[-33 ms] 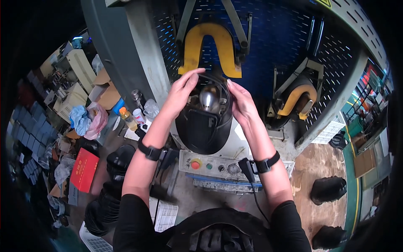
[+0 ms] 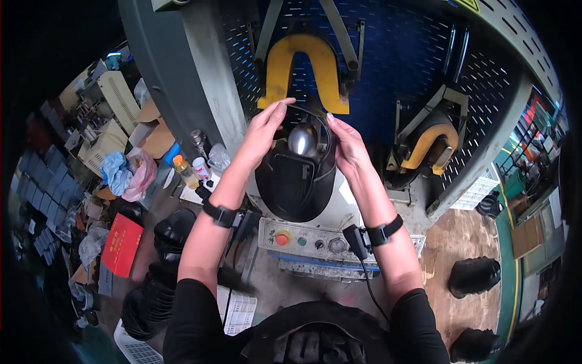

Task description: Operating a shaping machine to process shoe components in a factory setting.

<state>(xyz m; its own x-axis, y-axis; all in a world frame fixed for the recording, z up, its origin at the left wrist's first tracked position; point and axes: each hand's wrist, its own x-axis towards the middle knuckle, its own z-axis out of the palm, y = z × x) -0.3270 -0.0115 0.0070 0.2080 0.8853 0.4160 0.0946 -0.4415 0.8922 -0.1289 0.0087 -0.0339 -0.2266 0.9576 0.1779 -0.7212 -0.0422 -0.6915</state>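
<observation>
A black, rounded piece that looks like a cap (image 2: 294,197) sits over a machine fitting on the bench, its rounded end toward me. Inside its open far side a shiny metal dome (image 2: 302,141) shows. My left hand (image 2: 262,132) pinches the far left of its thin rim, thumb and fingers together. On the far right, my right hand (image 2: 348,143) grips the same rim between thumb and fingers; part of those fingers is hidden behind it. Just beyond my hands, a yellow U-shaped clamp (image 2: 303,43) hangs on metal arms.
Below the black piece is a control panel (image 2: 312,240) with a red button and a gauge. A second yellow clamp (image 2: 438,134) stands right. Bottles (image 2: 185,171) and a red box (image 2: 122,244) lie left. Stacked black pieces (image 2: 151,300) stand lower left; more black pieces (image 2: 474,276) rest on boards at right.
Hardly anything differs. The black piece and my left forearm have shifted very slightly; both hands keep their hold on the rim.
</observation>
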